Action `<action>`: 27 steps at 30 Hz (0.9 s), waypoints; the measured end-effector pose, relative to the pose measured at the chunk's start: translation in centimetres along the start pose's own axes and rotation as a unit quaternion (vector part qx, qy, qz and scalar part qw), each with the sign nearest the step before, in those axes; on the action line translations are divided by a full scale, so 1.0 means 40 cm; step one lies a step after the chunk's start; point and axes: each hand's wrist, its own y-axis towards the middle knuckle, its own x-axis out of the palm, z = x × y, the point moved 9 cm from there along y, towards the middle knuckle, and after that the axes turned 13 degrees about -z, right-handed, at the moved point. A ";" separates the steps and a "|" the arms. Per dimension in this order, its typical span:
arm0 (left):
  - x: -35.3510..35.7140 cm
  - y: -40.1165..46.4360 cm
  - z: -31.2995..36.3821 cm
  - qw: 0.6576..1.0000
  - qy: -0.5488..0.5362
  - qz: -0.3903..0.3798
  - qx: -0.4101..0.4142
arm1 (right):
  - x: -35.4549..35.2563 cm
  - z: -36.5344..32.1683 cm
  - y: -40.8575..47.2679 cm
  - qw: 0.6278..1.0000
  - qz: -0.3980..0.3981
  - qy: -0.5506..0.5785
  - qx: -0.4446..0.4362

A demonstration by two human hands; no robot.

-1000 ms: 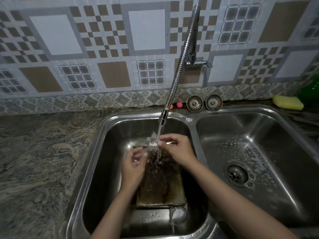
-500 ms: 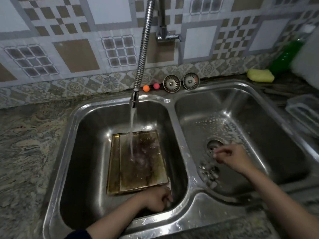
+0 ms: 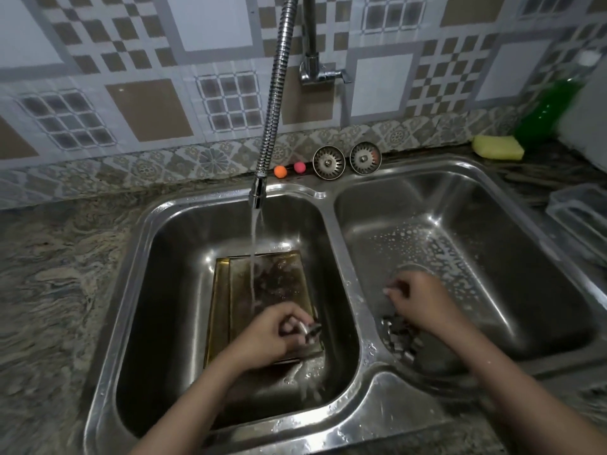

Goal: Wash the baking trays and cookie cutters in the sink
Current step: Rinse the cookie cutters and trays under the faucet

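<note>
A stained baking tray (image 3: 262, 290) lies flat in the left basin of the steel double sink (image 3: 345, 257), and water from the flexible faucet (image 3: 258, 192) runs onto it. My left hand (image 3: 272, 333) is over the tray's near right corner and pinches a small metal cookie cutter (image 3: 312, 330). In the right basin my right hand (image 3: 417, 300) hovers by the drain with loosely curled fingers, and I see nothing in it. Several cookie cutters (image 3: 399, 336) are piled just below it, partly hidden by the wrist.
Two sink strainers (image 3: 328, 162) and an orange ball (image 3: 280, 171) and a pink ball (image 3: 299, 167) sit on the back ledge. A yellow sponge (image 3: 497, 147) and a green bottle (image 3: 548, 106) stand at the back right. A clear plastic container (image 3: 584, 218) lies right of the sink.
My left hand has come up from the basin's near edge onto the tray corner with a cookie cutter. My right hand has stayed over the pile in the right basin.
</note>
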 end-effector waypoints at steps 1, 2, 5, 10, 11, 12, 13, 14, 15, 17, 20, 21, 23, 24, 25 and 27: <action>-0.028 -0.011 0.030 0.999 -0.015 0.023 0.020 | -0.013 -0.049 -0.011 0.998 0.025 0.042 -0.036; -0.055 -0.022 0.061 0.998 -0.028 0.045 0.042 | -0.013 -0.098 -0.018 0.993 0.028 0.095 -0.067; -0.123 -0.040 0.121 0.989 -0.053 0.099 0.094 | 0.046 -0.226 -0.004 0.952 -0.053 0.267 -0.142; -0.213 -0.055 0.143 0.974 -0.074 0.168 0.133 | 0.116 -0.354 0.069 0.907 -0.128 0.342 -0.210; -0.231 -0.059 0.144 0.971 -0.069 0.183 0.137 | 0.120 -0.366 0.081 0.904 -0.126 0.348 -0.215; -0.248 -0.064 0.147 0.967 -0.065 0.199 0.143 | 0.124 -0.375 0.094 0.900 -0.125 0.359 -0.216; -0.263 -0.070 0.152 0.963 -0.063 0.216 0.151 | 0.128 -0.384 0.104 0.896 -0.126 0.368 -0.216; -0.276 -0.077 0.155 0.958 -0.064 0.233 0.157 | 0.131 -0.394 0.112 0.893 -0.126 0.374 -0.217; -0.287 -0.081 0.156 0.953 -0.063 0.249 0.159 | 0.131 -0.403 0.119 0.894 -0.123 0.371 -0.220; -0.298 -0.089 0.154 0.946 -0.062 0.281 0.152 | 0.131 -0.417 0.130 0.900 -0.107 0.355 -0.229; -0.300 -0.094 0.147 0.938 -0.071 0.312 0.137 | 0.126 -0.420 0.145 0.918 -0.063 0.325 -0.220; -0.302 -0.095 0.142 0.935 -0.073 0.320 0.132 | 0.125 -0.420 0.150 0.921 -0.053 0.318 -0.217; -0.305 -0.095 0.128 0.932 -0.077 0.334 0.117 | 0.124 -0.420 0.156 0.929 -0.038 0.296 -0.219; -0.306 -0.093 0.114 0.931 -0.092 0.337 0.106 | 0.124 -0.421 0.159 0.932 -0.034 0.287 -0.220; -0.304 -0.091 0.097 0.930 -0.117 0.335 0.092 | 0.125 -0.420 0.162 0.933 -0.031 0.283 -0.221; -0.292 -0.087 0.069 0.927 -0.180 0.321 0.073 | 0.125 -0.421 0.166 0.933 -0.024 0.279 -0.224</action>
